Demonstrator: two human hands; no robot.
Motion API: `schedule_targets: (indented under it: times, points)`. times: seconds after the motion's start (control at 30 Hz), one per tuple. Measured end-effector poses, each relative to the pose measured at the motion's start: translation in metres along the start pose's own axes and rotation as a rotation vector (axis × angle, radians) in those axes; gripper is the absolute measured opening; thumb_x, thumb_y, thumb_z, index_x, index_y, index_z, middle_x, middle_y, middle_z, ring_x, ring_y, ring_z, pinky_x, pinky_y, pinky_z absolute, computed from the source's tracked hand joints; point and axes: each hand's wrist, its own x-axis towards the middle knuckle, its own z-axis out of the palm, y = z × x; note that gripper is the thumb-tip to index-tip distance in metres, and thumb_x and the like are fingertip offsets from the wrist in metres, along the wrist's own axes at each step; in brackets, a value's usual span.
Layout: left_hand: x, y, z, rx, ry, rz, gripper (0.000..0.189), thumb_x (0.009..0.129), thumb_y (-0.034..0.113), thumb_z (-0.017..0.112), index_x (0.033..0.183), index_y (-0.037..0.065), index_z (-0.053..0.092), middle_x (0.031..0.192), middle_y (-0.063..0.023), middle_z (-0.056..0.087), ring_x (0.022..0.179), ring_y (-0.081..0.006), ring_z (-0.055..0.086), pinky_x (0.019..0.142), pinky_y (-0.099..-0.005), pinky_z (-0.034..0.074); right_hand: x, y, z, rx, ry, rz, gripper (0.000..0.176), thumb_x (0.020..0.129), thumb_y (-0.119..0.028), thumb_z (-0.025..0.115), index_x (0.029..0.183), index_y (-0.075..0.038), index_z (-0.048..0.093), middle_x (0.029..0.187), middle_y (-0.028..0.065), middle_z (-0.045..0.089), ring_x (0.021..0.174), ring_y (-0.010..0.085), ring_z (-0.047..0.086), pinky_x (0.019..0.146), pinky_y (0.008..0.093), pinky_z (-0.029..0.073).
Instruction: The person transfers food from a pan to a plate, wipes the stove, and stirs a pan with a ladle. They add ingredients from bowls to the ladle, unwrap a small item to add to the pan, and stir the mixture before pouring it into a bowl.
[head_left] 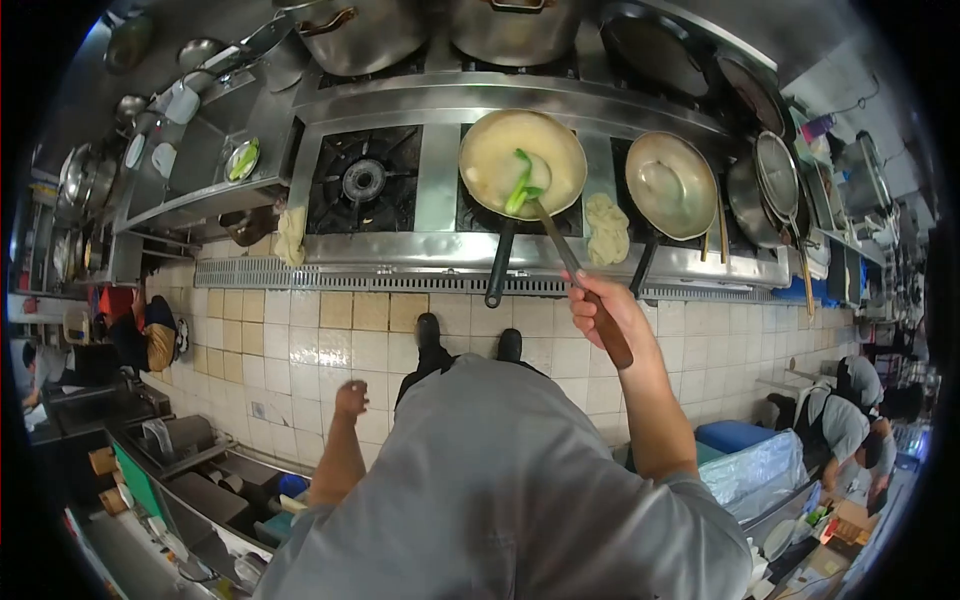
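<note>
My right hand (606,312) grips the wooden handle of a long ladle (560,247) whose bowl end rests in a wok (522,160) on the stove. The wok holds pale cloudy liquid and green vegetable pieces (522,183). Its black handle points toward me. My left hand (350,398) hangs at my side, fingers curled, holding nothing, over the tiled floor.
A bare burner (364,180) lies left of the wok, a second wok (670,184) to its right, with cloths (606,228) on the stove's front edge. Large pots (360,35) stand behind. Other people work at the left (150,335) and right (845,420). Counters flank me.
</note>
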Motion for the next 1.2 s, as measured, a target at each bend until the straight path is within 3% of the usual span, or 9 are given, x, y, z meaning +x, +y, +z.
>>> schedule_targets:
  times: [0.27,0.6,0.67,0.83,0.9,1.0,1.07,1.1,1.2]
  points:
    - [0.03,0.076,0.013,0.039,-0.01,0.191,0.036,0.09,0.024,0.065,0.119,0.003,0.063,0.09,-0.0088,0.069,0.068,-0.0161,0.064,0.049,-0.0295,0.048,-0.015,0.006,0.001,-0.237,0.077,-0.204,0.025,0.098,-0.02,0.059,0.115,-0.002,0.056,0.075,0.0009,0.054,0.053,0.0088,0.047,0.045,0.0252,0.038]
    - [0.024,0.041,0.002,0.106,-0.016,0.032,0.034,0.089,0.028,0.068,0.114,0.005,0.065,0.08,-0.0077,0.065,0.062,-0.0195,0.064,0.046,-0.0326,0.049,-0.022,0.0,0.008,-0.702,0.288,-0.45,0.024,0.095,-0.01,0.059,0.117,-0.001,0.061,0.072,0.0011,0.055,0.049,0.0071,0.049,0.044,0.0236,0.04]
    - [0.018,0.036,-0.006,0.176,-0.058,-0.047,0.037,0.09,0.031,0.062,0.12,0.009,0.061,0.097,-0.0074,0.064,0.077,-0.0226,0.065,0.064,-0.0391,0.053,-0.02,-0.003,0.006,-0.751,0.296,-0.465,0.026,0.094,-0.01,0.06,0.119,-0.002,0.061,0.072,0.0018,0.056,0.049,0.0081,0.051,0.045,0.0244,0.042]
    - [0.012,0.027,-0.013,0.15,-0.034,-0.065,0.035,0.09,0.031,0.062,0.118,0.01,0.062,0.097,-0.0069,0.065,0.077,-0.0219,0.065,0.064,-0.0388,0.053,0.011,-0.016,-0.007,-1.06,0.354,-0.548,0.03,0.092,-0.009,0.062,0.121,-0.004,0.062,0.07,0.0034,0.057,0.052,0.012,0.055,0.047,0.0281,0.045]
    - [0.011,0.031,-0.013,0.154,-0.033,-0.068,0.034,0.09,0.031,0.061,0.118,0.01,0.062,0.097,-0.0067,0.065,0.077,-0.0218,0.065,0.064,-0.0389,0.053,0.045,-0.021,-0.032,-1.475,0.398,-0.937,0.032,0.09,-0.01,0.064,0.121,-0.004,0.061,0.07,0.0049,0.058,0.054,0.015,0.058,0.05,0.03,0.047]
    - [0.009,0.037,-0.009,0.108,-0.031,-0.056,0.036,0.09,0.03,0.063,0.12,0.01,0.061,0.098,-0.0063,0.065,0.079,-0.0215,0.065,0.065,-0.0387,0.053,0.07,-0.03,-0.049,-1.555,0.395,-0.954,0.027,0.091,-0.01,0.064,0.118,-0.004,0.063,0.071,0.0045,0.061,0.055,0.0149,0.058,0.049,0.0291,0.046]
    - [0.01,0.039,-0.005,0.03,0.024,0.026,0.035,0.089,0.023,0.065,0.118,0.004,0.063,0.083,-0.0066,0.065,0.064,-0.0181,0.062,0.049,-0.0324,0.047,0.075,-0.029,-0.052,-1.269,0.297,-0.687,0.026,0.091,-0.01,0.064,0.117,-0.004,0.063,0.072,0.0034,0.061,0.055,0.0142,0.057,0.048,0.0287,0.045]
    - [0.01,0.04,-0.003,0.027,0.023,0.026,0.035,0.089,0.023,0.065,0.118,0.004,0.063,0.083,-0.0066,0.065,0.064,-0.0181,0.062,0.049,-0.0324,0.047,0.076,-0.029,-0.053,-0.978,0.2,-0.423,0.025,0.092,-0.01,0.064,0.116,-0.004,0.063,0.072,0.0023,0.061,0.055,0.0136,0.056,0.047,0.0283,0.043]
    - [0.009,0.039,-0.003,0.039,0.027,0.04,0.037,0.089,0.024,0.066,0.119,0.003,0.062,0.088,-0.009,0.067,0.065,-0.0181,0.063,0.048,-0.0321,0.047,0.072,-0.017,-0.053,-0.443,0.057,-0.201,0.027,0.094,-0.012,0.062,0.12,-0.004,0.061,0.074,0.0002,0.059,0.052,0.0098,0.049,0.044,0.026,0.039]
